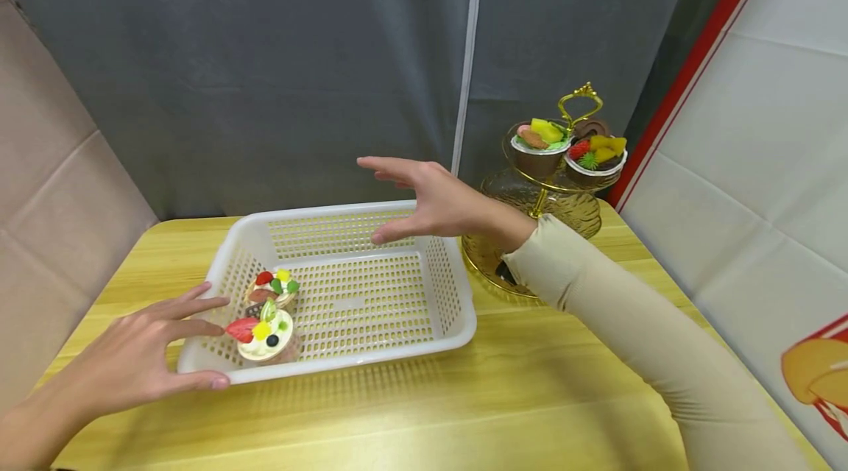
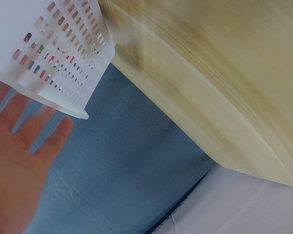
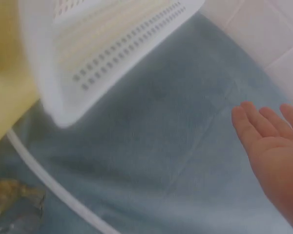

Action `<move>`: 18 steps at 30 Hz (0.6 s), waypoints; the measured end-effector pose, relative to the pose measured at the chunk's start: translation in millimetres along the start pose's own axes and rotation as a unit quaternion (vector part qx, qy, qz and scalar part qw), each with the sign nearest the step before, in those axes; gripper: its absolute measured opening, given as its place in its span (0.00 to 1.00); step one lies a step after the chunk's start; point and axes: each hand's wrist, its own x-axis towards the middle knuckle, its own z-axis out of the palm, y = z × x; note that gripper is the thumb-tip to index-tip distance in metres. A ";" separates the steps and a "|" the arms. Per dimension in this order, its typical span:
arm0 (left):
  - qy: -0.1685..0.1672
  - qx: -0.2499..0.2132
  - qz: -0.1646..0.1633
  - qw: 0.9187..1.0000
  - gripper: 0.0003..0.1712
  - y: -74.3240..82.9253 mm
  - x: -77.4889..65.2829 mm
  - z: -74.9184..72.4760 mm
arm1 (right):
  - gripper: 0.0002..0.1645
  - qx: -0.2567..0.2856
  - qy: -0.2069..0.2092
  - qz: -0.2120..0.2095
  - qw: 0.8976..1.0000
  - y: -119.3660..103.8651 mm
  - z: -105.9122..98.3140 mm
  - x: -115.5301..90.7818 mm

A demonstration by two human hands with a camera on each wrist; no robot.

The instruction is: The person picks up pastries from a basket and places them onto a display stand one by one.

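A white perforated plastic basket stands on the wooden table. Two fruit-topped cream cupcakes lie at its left end: the nearer cupcake carries a strawberry piece, and the farther cupcake is partly hidden behind it. My left hand is at the basket's left rim with fingers spread and thumb by the front corner; whether it touches the rim I cannot tell. Above the basket's back right part, my right hand hovers with thumb and fingers apart, holding nothing. In the right wrist view that hand appears empty too.
A gold tiered stand is at the back right, partly behind my right forearm. Its top tier bears chocolate-coloured fruit cupcakes. A grey curtain hangs behind the table, with pale panels at both sides.
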 end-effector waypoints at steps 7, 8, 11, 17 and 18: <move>0.003 0.005 0.000 1.000 0.30 1.9 -0.3 0.3 | 0.56 0.018 -0.036 0.004 0.999 -1.2 26.8 11.9; 0.003 0.006 -0.001 1.000 0.30 2.2 -0.5 0.5 | 0.55 0.017 -0.043 0.008 0.999 -1.2 30.5 13.6; 0.000 0.006 -0.001 1.000 0.30 2.8 -0.7 0.3 | 0.55 0.018 -0.066 0.019 0.997 -0.7 41.6 18.2; -0.003 0.001 -0.003 1.000 0.31 2.5 0.1 -0.1 | 0.55 0.028 -0.106 0.026 0.994 -0.6 62.0 25.7; -0.004 -0.001 -0.002 1.000 0.31 2.2 0.3 -0.3 | 0.54 0.028 -0.111 0.023 0.993 -0.9 65.1 27.1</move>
